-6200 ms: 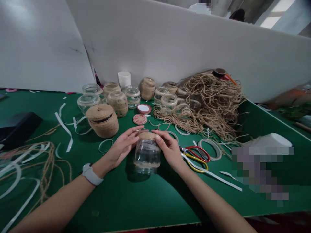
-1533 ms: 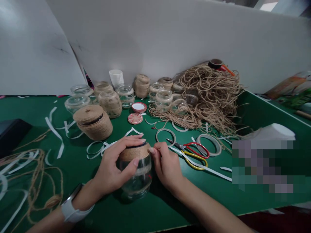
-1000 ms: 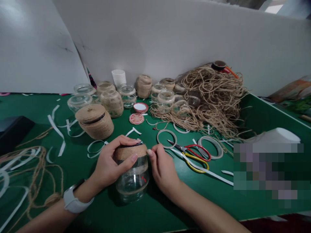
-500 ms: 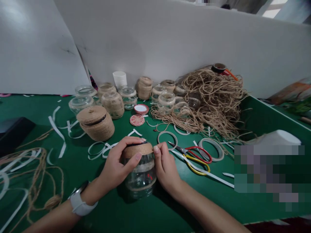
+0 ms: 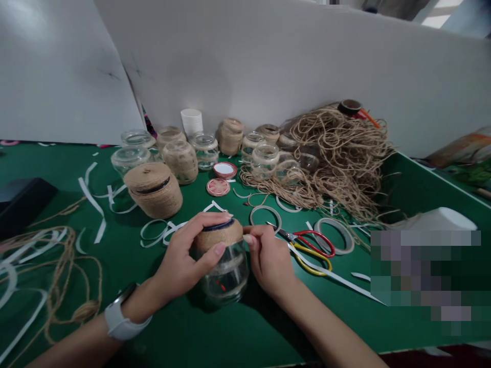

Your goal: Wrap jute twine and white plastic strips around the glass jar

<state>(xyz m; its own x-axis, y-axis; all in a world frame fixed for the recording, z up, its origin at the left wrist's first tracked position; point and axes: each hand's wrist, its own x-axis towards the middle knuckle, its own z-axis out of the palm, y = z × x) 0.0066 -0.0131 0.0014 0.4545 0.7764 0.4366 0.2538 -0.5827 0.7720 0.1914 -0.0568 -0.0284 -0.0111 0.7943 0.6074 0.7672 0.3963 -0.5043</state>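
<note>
A clear glass jar (image 5: 226, 278) stands slightly tilted on the green table in front of me. Its top is wrapped in a band of brown jute twine (image 5: 224, 235), and a dark blue edge of the lid shows above that. My left hand (image 5: 192, 250) grips the jar's upper part, fingers over the top and thumb along the front. At the right side of the wrapped band, my right hand (image 5: 266, 255) is closed in a pinch; it seems to hold the twine's end, though the strand is mostly hidden by the fingers.
Scissors (image 5: 310, 250) with red and yellow handles lie to the right, beside tape rolls (image 5: 335, 236). Behind are a twine-covered jar (image 5: 153, 191), several glass jars (image 5: 264, 161), red lids (image 5: 218, 187) and a heap of twine (image 5: 337, 153). Loose twine (image 5: 57, 286) and white strips lie left.
The jar has turned and tilted in my hands, its red mark moving down and left. More of the lid's dark blue edge shows. My right hand has shifted slightly right.
</note>
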